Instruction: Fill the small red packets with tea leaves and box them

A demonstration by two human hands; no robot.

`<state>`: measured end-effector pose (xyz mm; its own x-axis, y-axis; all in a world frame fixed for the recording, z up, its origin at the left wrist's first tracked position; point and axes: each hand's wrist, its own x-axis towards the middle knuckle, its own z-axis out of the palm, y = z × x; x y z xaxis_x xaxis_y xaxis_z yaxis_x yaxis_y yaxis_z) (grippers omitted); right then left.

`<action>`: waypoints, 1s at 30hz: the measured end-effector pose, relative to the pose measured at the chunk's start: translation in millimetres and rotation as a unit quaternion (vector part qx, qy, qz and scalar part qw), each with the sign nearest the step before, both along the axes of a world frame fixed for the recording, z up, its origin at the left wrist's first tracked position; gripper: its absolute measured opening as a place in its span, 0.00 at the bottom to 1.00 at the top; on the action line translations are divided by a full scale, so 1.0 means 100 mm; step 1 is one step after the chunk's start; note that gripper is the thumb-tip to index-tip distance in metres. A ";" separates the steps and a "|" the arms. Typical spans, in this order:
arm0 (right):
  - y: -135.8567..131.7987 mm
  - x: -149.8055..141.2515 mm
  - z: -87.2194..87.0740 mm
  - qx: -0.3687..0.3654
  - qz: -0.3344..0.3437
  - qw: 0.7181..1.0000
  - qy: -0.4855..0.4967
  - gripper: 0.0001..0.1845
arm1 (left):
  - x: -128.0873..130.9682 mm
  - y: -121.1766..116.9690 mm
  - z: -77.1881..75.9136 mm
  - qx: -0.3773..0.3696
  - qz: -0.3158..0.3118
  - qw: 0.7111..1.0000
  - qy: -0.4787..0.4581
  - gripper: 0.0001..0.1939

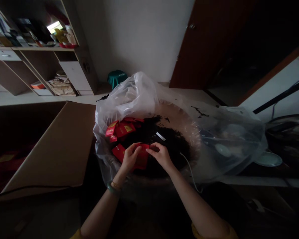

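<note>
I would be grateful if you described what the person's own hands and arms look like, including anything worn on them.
Both hands are ungloved. The left hand has two bangles at its wrist: a thin gold-toned bangle and a thicker, greenish bangle. No jewellery shows on the right hand or its wrist. Dark yellow sleeves end around the elbows, leaving the forearms uncovered.
</note>
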<state>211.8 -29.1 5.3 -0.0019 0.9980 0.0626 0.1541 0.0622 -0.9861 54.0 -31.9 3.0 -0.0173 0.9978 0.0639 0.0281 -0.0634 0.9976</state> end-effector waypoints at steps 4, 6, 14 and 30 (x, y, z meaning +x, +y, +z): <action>0.00 -0.02 0.01 0.019 -0.010 1.000 -0.004 0.13 | 0.00 -0.02 0.04 -0.020 -0.013 0.999 -0.033 0.16; -0.01 -0.03 0.03 0.022 -0.012 1.000 -0.008 0.12 | -0.01 -0.03 0.05 -0.051 -0.012 0.997 -0.061 0.17; -0.07 -0.02 0.07 0.060 -0.033 0.998 -0.005 0.10 | -0.03 -0.04 -0.02 -0.110 0.015 0.980 -0.163 0.24; -0.03 0.03 0.06 0.064 -0.003 0.997 -0.039 0.11 | -0.04 -0.02 0.03 -0.139 -0.032 0.985 -0.100 0.18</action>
